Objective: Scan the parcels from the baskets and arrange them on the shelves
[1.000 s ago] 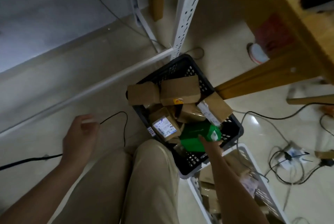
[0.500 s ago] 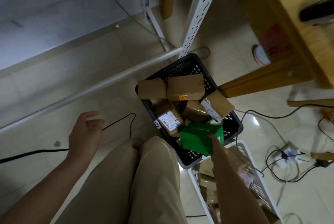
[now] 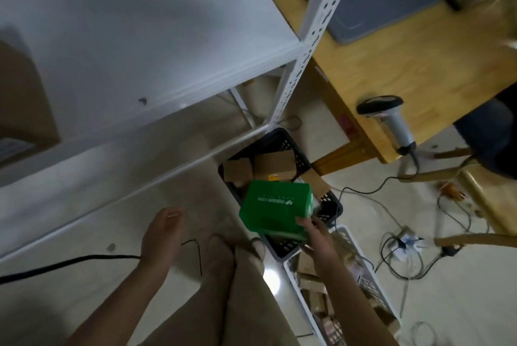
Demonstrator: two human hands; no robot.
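Observation:
My right hand (image 3: 314,232) grips a green parcel (image 3: 275,210) by its lower right corner and holds it up above the black basket (image 3: 333,207). Several brown cardboard parcels (image 3: 274,162) lie in that basket. A white basket (image 3: 349,236) with more parcels stands right behind it, under my right forearm. My left hand (image 3: 161,235) hangs free over the floor with its fingers relaxed and holds nothing. A handheld scanner (image 3: 391,119) lies on the wooden table (image 3: 405,66) at the right. The white shelf (image 3: 126,38) fills the upper left.
A perforated white shelf post (image 3: 305,38) rises between shelf and table. A brown box (image 3: 22,102) sits on the shelf at far left. Cables and a power strip (image 3: 405,242) lie on the floor at right. A black cable (image 3: 70,260) crosses the floor at left. My knees are in the lower middle.
My right hand has lifted the green parcel out of the black basket. The view has tilted up, so the shelf and the table with the scanner now show. My left hand stayed empty.

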